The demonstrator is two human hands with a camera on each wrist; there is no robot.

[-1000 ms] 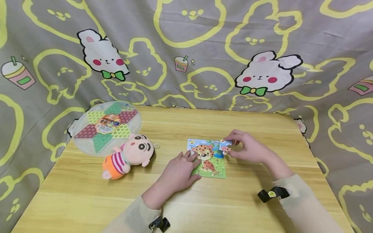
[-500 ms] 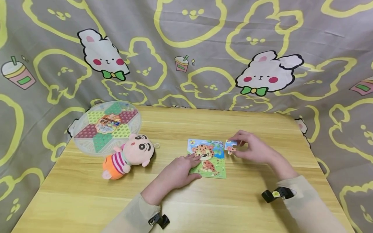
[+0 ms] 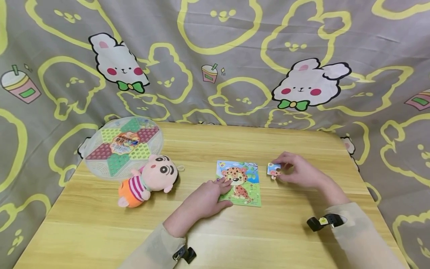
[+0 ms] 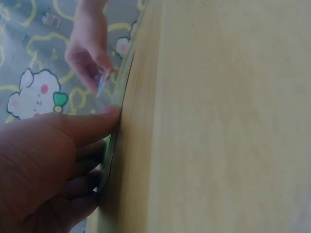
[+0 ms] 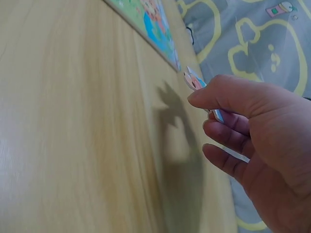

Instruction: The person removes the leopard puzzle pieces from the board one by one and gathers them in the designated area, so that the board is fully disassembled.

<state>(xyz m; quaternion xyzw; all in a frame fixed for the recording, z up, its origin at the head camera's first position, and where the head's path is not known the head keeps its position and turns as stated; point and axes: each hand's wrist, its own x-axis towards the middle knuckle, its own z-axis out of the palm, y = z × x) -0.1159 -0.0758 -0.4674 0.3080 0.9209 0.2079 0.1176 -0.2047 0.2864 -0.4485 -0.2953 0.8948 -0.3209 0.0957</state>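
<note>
A small square puzzle (image 3: 242, 192) with a spotted leopard cub on it lies on the wooden table in the head view. My left hand (image 3: 209, 198) rests over the puzzle's left side, its fingertips on the picture and its thumb near the front edge. In the left wrist view, that puzzle (image 4: 112, 145) shows only as a thin edge beside the left hand (image 4: 53, 160). To the right of it, my right hand (image 3: 300, 172) pinches a puzzle piece (image 3: 273, 170) between thumb and fingers. The right wrist view shows this piece (image 5: 194, 80) held above the table, apart from the puzzle (image 5: 155, 24).
A plush doll (image 3: 147, 181) with a striped top lies left of the left hand. Behind it is a round Chinese checkers board (image 3: 122, 145) in clear wrapping. A grey patterned curtain (image 3: 235, 74) hangs along the back of the table (image 3: 235, 239).
My right hand has moved to the right with the puzzle piece, away from the puzzle's upper right corner. The left hand's fingers have drawn together slightly and it stays on the puzzle.
</note>
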